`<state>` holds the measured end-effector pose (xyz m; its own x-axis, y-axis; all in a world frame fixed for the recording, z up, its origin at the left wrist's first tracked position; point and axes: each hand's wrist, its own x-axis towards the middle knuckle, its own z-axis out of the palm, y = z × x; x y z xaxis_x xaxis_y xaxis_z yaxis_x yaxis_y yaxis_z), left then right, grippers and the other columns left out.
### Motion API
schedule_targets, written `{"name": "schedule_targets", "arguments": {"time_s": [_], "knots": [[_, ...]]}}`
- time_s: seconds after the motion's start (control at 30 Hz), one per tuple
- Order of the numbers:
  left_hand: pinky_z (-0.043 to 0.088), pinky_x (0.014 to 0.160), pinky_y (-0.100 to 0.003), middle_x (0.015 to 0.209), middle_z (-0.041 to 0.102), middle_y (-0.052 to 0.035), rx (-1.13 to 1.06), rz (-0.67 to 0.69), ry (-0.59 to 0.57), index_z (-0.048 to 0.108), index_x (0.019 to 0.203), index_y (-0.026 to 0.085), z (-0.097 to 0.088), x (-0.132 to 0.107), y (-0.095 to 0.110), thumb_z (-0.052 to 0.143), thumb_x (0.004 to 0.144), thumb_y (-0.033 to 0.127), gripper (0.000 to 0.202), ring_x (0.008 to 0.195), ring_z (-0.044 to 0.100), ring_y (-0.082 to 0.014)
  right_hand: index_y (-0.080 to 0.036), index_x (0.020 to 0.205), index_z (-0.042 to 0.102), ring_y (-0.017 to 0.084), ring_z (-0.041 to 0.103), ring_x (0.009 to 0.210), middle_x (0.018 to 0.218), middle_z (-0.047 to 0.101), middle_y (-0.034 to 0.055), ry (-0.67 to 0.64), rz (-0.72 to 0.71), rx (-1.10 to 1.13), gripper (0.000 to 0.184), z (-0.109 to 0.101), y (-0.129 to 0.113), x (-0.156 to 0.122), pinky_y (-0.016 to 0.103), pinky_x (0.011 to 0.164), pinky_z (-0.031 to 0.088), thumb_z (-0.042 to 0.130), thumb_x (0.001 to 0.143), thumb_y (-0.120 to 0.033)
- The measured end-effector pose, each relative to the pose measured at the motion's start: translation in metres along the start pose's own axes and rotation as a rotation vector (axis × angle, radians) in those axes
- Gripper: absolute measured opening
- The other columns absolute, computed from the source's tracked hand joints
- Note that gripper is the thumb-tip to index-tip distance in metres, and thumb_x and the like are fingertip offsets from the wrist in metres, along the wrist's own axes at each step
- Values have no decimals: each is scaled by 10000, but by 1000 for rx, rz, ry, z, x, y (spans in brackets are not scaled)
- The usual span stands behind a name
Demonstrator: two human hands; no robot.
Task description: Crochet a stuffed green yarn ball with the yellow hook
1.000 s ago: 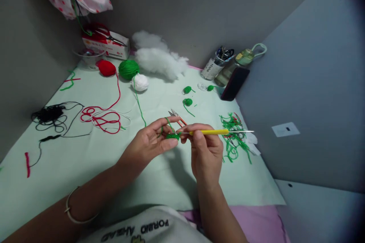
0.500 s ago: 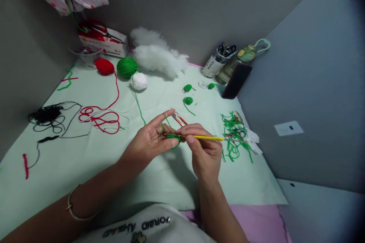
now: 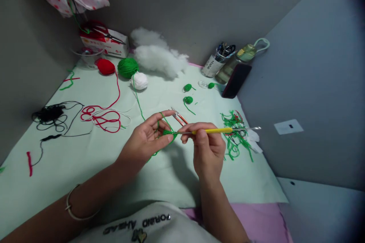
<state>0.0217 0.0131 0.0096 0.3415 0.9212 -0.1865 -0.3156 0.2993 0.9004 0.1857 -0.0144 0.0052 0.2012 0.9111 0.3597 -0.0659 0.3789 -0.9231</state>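
Green piece [image 3: 169,133]: one, small, yarn-worked; held up over the bench [image 3: 251,182], partly covered by a thumb. Left hand [image 3: 146,136]: gripping the piece between thumb and fingers, index finger raised, green strand [image 3: 139,103] passing over it. Right hand [image 3: 208,148]: closed around the yellow handle of the hook [image 3: 213,131], its metal shaft reaching the piece; whether the tip has caught a loop cannot be told.

Handling note: even, light tension over the raised finger would likely serve best, with the pinch close to the working edge and the shaft turned gently so the yarn does not split.

Just beyond the hands: scissors [image 3: 180,117], orange-handled, lying flat. Farther back: two small green shapes [image 3: 188,88] [image 3: 188,100], one nearer the wall than the other. Back left: green ball [image 3: 128,68], touching a white ball [image 3: 139,81]; red ball [image 3: 105,67] near them. Back: white stuffing [image 3: 159,57], loose heap. Right: yarn scraps [image 3: 232,136], mostly green, tangled. Left: black yarn [image 3: 49,114], loosely heaped.
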Motion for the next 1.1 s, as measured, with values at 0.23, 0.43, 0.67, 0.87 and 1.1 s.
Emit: {"name": "schedule_targets", "arguments": {"time_s": [0.23,0.43,0.67,0.87,1.1], "knots": [[475,789,-253,876,623,25,-52,32,70,639,1430,223,9,-4,-2,865,784,209,684,824,586,-127,-273,1201,737,198,758,959,1076,784,67,-139,-581,-721,286,2,2,-14,349,795,648,642,985,-112],[454,741,-215,822,637,2,-334,-241,-71,715,1365,166,3,-1,1,861,820,257,572,750,533,-97,-262,1097,760,182,730,792,937,776,49,40,-406,-400,198,0,0,-10,355,692,626,589,1034,-187],[446,794,-230,912,680,-6,-270,-158,-100,737,1342,224,3,-2,4,845,841,229,513,807,563,-106,-262,974,806,114,675,668,859,769,7,51,9,125,141,2,-3,1,258,616,568,679,1009,-315],[467,951,-325,941,732,-27,-212,-96,-100,645,1422,202,7,-2,5,825,840,221,610,947,669,-182,-290,1049,821,114,661,704,929,774,8,-29,70,71,115,1,-3,-1,274,652,557,741,967,-276],[482,918,-318,920,705,-10,-222,-89,-89,582,1477,196,8,-2,5,827,831,187,691,894,646,-157,-287,1029,815,181,702,942,990,791,36,-101,-69,-104,146,-3,-7,-1,301,668,533,718,969,-195]]}}
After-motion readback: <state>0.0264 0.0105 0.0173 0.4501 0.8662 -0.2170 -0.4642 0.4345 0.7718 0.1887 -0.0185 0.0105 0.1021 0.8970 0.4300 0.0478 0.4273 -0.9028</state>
